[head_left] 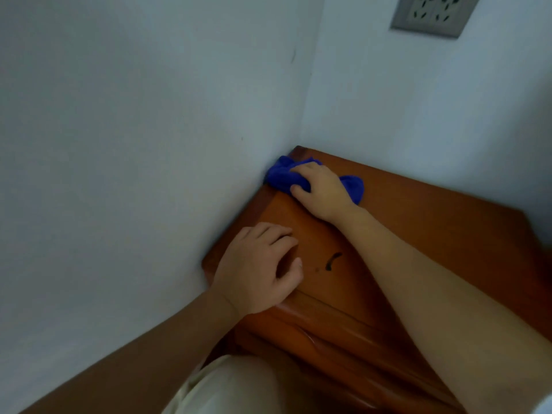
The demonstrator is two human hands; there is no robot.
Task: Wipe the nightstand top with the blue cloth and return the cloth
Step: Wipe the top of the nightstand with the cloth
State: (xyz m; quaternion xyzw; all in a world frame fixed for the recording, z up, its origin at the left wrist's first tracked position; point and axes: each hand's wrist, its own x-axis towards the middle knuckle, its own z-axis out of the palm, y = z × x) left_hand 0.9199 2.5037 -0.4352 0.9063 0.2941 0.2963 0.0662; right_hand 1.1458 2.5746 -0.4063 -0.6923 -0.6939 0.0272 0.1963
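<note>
The brown wooden nightstand (433, 228) stands in the corner of two pale walls. A bunched blue cloth (282, 174) lies on its top at the far left corner, against the left wall. My right hand (324, 194) presses down on the cloth, fingers curled over it, with cloth showing on both sides of the hand. My left hand (261, 270) rests on the near left edge of the top, fingers loosely bent, holding nothing. A small dark mark (332, 261) shows on the wood just right of my left hand.
White walls (134, 144) close in the nightstand on the left and behind. A grey wall socket (434, 13) sits high on the back wall. My knee in light trousers (227, 386) is at the bottom, in front of the nightstand's moulded front (343, 339).
</note>
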